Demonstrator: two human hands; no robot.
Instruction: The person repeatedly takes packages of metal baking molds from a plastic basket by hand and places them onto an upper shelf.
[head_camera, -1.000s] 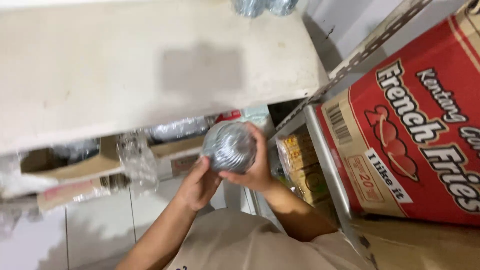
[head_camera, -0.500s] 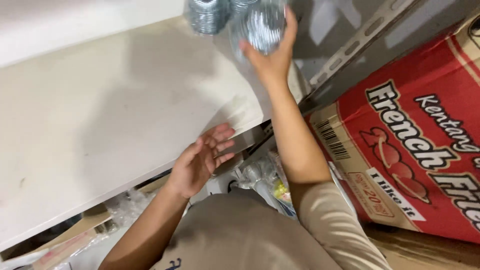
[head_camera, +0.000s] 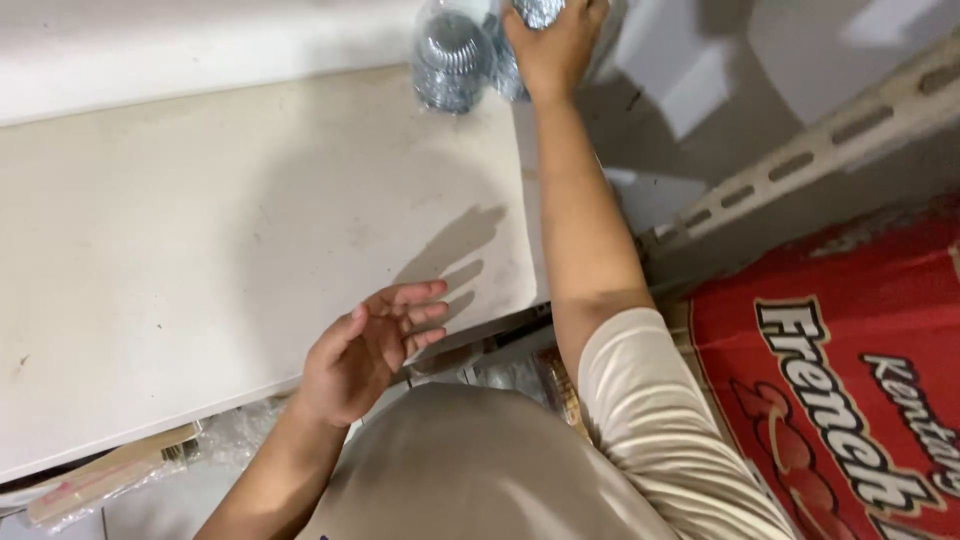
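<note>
- Lying under the near-left edge of the white shelf board (head_camera: 200, 270), a clear plastic bag (head_camera: 225, 435) and a flat cardboard piece (head_camera: 100, 475) are showing on the floor below.
- Hovering just off the board's near edge, the left hand (head_camera: 365, 350) is spreading its fingers, palm up, gripping nothing and touching nothing; its shadow is falling on the board just beyond it.
- Standing at the far right corner of the board, a shiny silver foil-cup stack in clear wrap (head_camera: 450, 60) is resting upright, just beside the stack under the other hand.
- Reaching up along the board's right edge, the right hand (head_camera: 550, 45) is closing its fingers over a second foil-cup stack (head_camera: 538, 12) at the top edge of the view; that stack is sitting at the same far right corner, mostly hidden by the hand.
- Running diagonally to the right, a slotted metal rack post (head_camera: 820, 150) is crossing the wall.
- Sitting at the lower right, a red cardboard box (head_camera: 850, 400) with white lettering is filling that corner, well apart from both hands.
</note>
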